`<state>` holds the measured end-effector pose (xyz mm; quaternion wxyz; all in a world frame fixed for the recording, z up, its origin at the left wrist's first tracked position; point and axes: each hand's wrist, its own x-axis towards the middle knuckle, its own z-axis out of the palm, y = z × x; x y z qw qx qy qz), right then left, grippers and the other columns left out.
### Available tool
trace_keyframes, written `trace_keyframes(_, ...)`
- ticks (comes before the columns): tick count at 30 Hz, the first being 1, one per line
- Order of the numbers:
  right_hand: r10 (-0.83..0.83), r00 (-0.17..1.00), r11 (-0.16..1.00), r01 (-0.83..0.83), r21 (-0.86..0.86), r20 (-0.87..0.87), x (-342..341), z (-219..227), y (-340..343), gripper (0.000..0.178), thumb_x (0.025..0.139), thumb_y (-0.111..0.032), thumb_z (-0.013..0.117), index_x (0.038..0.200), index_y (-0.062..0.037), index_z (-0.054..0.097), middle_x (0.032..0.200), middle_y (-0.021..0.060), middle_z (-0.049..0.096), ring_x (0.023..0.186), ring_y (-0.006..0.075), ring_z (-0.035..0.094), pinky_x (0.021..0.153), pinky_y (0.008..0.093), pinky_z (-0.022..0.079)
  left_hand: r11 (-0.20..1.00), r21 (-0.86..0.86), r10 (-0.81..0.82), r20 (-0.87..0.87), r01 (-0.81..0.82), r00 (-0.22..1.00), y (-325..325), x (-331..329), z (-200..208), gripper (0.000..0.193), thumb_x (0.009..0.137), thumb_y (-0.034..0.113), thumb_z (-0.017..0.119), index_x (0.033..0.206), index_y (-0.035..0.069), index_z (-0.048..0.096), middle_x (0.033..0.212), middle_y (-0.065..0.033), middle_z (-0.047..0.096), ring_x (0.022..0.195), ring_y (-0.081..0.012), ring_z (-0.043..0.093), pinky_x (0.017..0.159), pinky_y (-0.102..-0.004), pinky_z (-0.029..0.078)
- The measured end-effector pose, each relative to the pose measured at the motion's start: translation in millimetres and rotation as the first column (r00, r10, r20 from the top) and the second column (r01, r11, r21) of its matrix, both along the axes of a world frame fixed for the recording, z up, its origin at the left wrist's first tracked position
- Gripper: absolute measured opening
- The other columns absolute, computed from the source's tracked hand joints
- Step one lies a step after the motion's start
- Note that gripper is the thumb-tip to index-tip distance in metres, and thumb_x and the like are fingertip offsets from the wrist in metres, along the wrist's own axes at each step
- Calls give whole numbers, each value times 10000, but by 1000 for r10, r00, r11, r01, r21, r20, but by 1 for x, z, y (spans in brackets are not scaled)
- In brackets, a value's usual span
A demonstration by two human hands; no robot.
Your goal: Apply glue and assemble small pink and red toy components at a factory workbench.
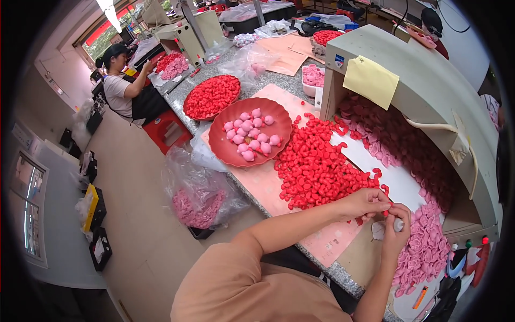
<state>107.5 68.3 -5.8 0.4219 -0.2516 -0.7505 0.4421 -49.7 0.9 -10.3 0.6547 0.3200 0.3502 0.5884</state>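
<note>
Two hands are at work at the right end of a speckled stone bench (279,80), and the rest of the scene is laid out to feed them. At the far left, well apart from the bench's near end, another person (120,86) is seated on a red stool (166,131) by the bench's far end, bent over a separate pile of pink pieces. A clear plastic bag of pink pieces (199,201) is propped on the floor against the bench's near edge, presumably kept low as stock within reach. On the bench top, a round red tray heaped with red pieces (212,96) is set toward the far end, and a second red tray (249,131) holding a loose cluster of pink pieces lies just beside it — each colour is kept in its own tray, it seems. A broad heap of small red pieces (316,163) is spread on a pale pink sheet, reaching up to the hands so that pieces can be picked without stretching. The left hand (367,203) is closed in a pinch at the heap's near edge; the right hand (397,217) is curled just beside it, fingers meeting the left's. A small red piece (385,213) appears to be gripped between the two sets of fingertips, though it is largely hidden. Pink pieces (424,247) are banked at the right — under a grey hood (429,80) with a yellow note (371,81).
</note>
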Motion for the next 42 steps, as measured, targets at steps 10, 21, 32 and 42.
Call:
trace_keyframes(10, 70, 994, 880, -23, -474, 82, 11, 12, 3, 383, 877, -107, 583, 1236, 4, 508, 911, 3, 564, 721, 53, 507, 649, 170, 413, 960, 194, 248, -251, -202, 936, 11, 17, -8, 227, 938, 260, 514, 995, 50, 580, 756, 18, 515, 665, -67, 477, 570, -202, 403)
trace_keyframes(21, 56, 955, 582, -269, -767, -292, 3, 18, 1, 383, 878, -124, 600, 1215, 31, 506, 944, 65, 613, 809, 141, 601, 740, 261, 502, 940, 52, 337, 17, -337, 941, 0, -2, 4, 234, 1001, 249, 350, 1134, 65, 406, 1219, -153, 523, 1058, -244, 581, 887, -343, 485)
trace_keyframes(32, 39, 952, 652, -254, -714, -303, 5, 8, 5, 372, 893, -110, 584, 1236, 14, 513, 1017, 69, 617, 885, 131, 601, 806, 264, 490, 901, 380, 427, -699, -208, 573, 3, 8, -3, 286, 963, 184, 470, 1185, 27, 560, 953, -23, 558, 772, -75, 553, 705, -203, 473)
trace_keyframes(42, 122, 961, 644, -267, -717, -247, -6, 4, -1, 377, 869, -111, 614, 1209, 26, 527, 991, 68, 623, 866, 131, 610, 797, 257, 499, 906, 80, 409, -409, -415, 816, -4, 0, -8, 134, 978, 161, 415, 1042, 62, 479, 762, -12, 532, 536, -57, 460, 465, -199, 389)
